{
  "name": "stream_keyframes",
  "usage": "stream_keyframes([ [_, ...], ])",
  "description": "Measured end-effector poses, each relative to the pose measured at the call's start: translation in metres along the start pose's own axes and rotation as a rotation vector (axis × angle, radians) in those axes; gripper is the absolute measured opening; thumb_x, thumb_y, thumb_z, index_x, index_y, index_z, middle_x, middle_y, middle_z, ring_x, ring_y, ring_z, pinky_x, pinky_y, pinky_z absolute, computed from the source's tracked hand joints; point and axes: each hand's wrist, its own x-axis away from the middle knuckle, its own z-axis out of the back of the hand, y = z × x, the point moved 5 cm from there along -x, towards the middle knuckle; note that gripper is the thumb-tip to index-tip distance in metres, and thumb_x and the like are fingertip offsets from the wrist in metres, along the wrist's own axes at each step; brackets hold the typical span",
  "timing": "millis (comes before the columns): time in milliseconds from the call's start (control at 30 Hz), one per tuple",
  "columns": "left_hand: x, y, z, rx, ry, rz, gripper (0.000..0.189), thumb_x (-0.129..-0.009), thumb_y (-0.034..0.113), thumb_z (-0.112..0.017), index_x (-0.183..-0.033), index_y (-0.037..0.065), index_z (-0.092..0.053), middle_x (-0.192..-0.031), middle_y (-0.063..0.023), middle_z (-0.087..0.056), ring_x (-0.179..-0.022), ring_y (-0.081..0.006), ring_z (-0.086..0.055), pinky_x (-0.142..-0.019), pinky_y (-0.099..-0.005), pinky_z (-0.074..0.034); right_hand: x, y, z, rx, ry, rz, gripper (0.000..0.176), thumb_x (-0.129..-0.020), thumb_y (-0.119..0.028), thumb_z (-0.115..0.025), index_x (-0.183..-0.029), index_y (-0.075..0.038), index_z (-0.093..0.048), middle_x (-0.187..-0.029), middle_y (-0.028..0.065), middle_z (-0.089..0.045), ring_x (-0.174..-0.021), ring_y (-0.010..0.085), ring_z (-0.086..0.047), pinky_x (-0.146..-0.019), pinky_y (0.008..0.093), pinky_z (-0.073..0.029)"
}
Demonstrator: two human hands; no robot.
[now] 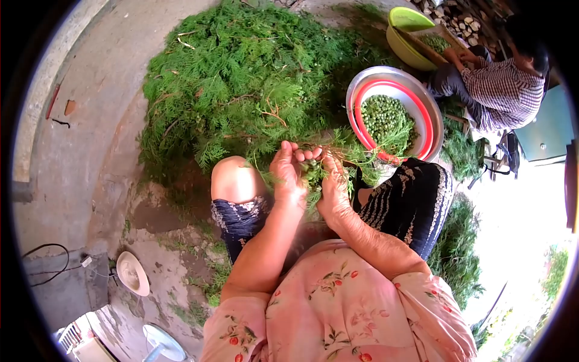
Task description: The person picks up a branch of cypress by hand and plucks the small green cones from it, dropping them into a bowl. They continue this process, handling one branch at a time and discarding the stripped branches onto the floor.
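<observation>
My left hand (291, 172) and my right hand (333, 184) are close together above the gap between my knees. Both have their fingers curled in on a leafy evergreen sprig (356, 158), which reaches out to the right. Small green cones (312, 172) show between the hands, though the fingertips partly cover them. Just past the right hand is a metal basin (435, 123) with a red-rimmed bowl (429, 114) inside it. Round green cones (386, 116) fill much of that bowl, and sprig tips overhang its near edge.
A large heap of evergreen branches (241, 78) lies in front of me. At the upper right sits another person (503, 90), hands at a yellow-green tub (401, 48). More greenery (455, 253) lies right. A pale hat-like object (132, 273) and a fan (164, 342) stand left.
</observation>
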Motion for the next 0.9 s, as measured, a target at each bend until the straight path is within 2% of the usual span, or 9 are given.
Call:
stream_keyframes([
  [67, -0.002, 0.002, 0.001, 0.023, -0.012, 0.009, 0.025, -0.088, 0.025, -0.054, -0.076, 0.004, -0.051, -0.056, -0.0041, -0.05, -0.059, -0.0218, -0.056, -0.073, -0.0433, -0.05, -0.014, -0.009, 0.008, 0.765, -0.093, 0.495, 0.025, -0.093, -0.021, -0.043, -0.108, -0.003, -0.053, -0.098, 0.0052, -0.058, -0.09, 0.0151, -0.053, -0.082, 0.0293, -0.042],
  [133, -0.006, 0.005, 0.005, 0.034, -0.026, 0.016, 0.025, -0.089, 0.026, -0.053, -0.077, 0.005, -0.05, -0.057, -0.0024, -0.049, -0.059, -0.0198, -0.054, -0.074, -0.0412, -0.049, -0.01, -0.003, 0.001, 0.015, -0.084, -0.057, 0.037, -0.093, -0.027, -0.043, -0.114, 0.002, -0.05, -0.101, 0.0118, -0.059, -0.093, 0.0211, -0.054, -0.082, 0.0336, -0.043],
  [233, -0.005, 0.005, 0.001, 0.029, -0.016, 0.012, 0.025, -0.089, 0.03, -0.052, -0.079, 0.007, -0.048, -0.06, -0.0021, -0.05, -0.06, -0.0194, -0.053, -0.076, -0.04, -0.048, -0.014, 0.003, 0.009, 0.186, -0.257, 0.084, 0.029, -0.093, -0.026, -0.045, -0.112, -0.005, -0.052, -0.106, 0.0047, -0.057, -0.097, 0.0134, -0.052, -0.087, 0.0282, -0.04],
  [333, -0.002, 0.005, -0.006, 0.003, -0.011, 0.029, 0.024, -0.089, 0.033, -0.051, -0.083, 0.01, -0.048, -0.068, -0.0039, -0.055, -0.065, -0.0207, -0.055, -0.076, -0.0387, -0.048, -0.03, 0.019, 0.022, 0.28, -0.23, 0.275, 0.032, -0.093, -0.026, -0.044, -0.117, -0.005, -0.049, -0.111, 0.0069, -0.056, -0.101, 0.0147, -0.052, -0.089, 0.0288, -0.04],
  [433, -0.001, 0.006, -0.002, -0.118, 0.0, 0.084, 0.021, -0.09, 0.031, -0.051, -0.085, 0.011, -0.049, -0.072, -0.0057, -0.059, -0.073, -0.0212, -0.058, -0.074, -0.0379, -0.049, 0.001, -0.029, -0.008, 0.854, -0.318, 0.665, 0.034, -0.092, -0.02, -0.043, -0.12, -0.002, -0.048, -0.112, 0.0114, -0.056, -0.101, 0.0185, -0.053, -0.087, 0.0314, -0.041],
  [567, 0.001, -0.001, -0.005, -0.137, -0.043, 0.089, 0.019, -0.09, 0.029, -0.051, -0.086, 0.01, -0.05, -0.081, -0.0089, -0.063, -0.078, -0.0221, -0.06, -0.073, -0.0365, -0.05, -0.016, -0.021, 0.005, 0.964, -0.23, 0.705, 0.031, -0.088, -0.016, -0.047, -0.116, -0.004, -0.052, -0.109, 0.0156, -0.057, -0.094, 0.0258, -0.057, -0.08, 0.0338, -0.044],
  [700, -0.004, -0.006, 0.0, -0.113, -0.065, 0.114, 0.018, -0.09, 0.027, -0.051, -0.086, 0.009, -0.051, -0.082, -0.0098, -0.063, -0.08, -0.0223, -0.06, -0.075, -0.0353, -0.049, 0.003, -0.035, -0.003, 1.191, -0.3, 0.991, 0.047, -0.08, -0.005, -0.049, -0.126, -0.003, -0.042, -0.11, 0.0175, -0.054, -0.097, 0.029, -0.055, -0.086, 0.0357, -0.042],
  [767, -0.003, -0.004, -0.002, -0.131, -0.038, 0.101, 0.017, -0.09, 0.026, -0.052, -0.086, 0.009, -0.051, -0.082, -0.0098, -0.064, -0.081, -0.0222, -0.06, -0.075, -0.035, -0.049, -0.006, -0.032, -0.004, 1.43, -0.293, 0.799, 0.065, -0.067, 0.009, -0.05, -0.13, 0.0, -0.036, -0.116, 0.0219, -0.049, -0.106, 0.0374, -0.048, -0.092, 0.04, -0.038],
  [900, 0.001, 0.003, -0.01, -0.193, -0.045, 0.054, 0.018, -0.089, 0.027, -0.054, -0.088, 0.009, -0.051, -0.083, -0.0102, -0.063, -0.083, -0.0223, -0.06, -0.074, -0.0352, -0.05, 0.003, -0.04, -0.008, 1.23, -0.373, 0.731, 0.061, -0.069, 0.008, -0.05, -0.129, 0.0, -0.037, -0.117, 0.0201, -0.05, -0.107, 0.0339, -0.048, -0.094, 0.0382, -0.036],
])
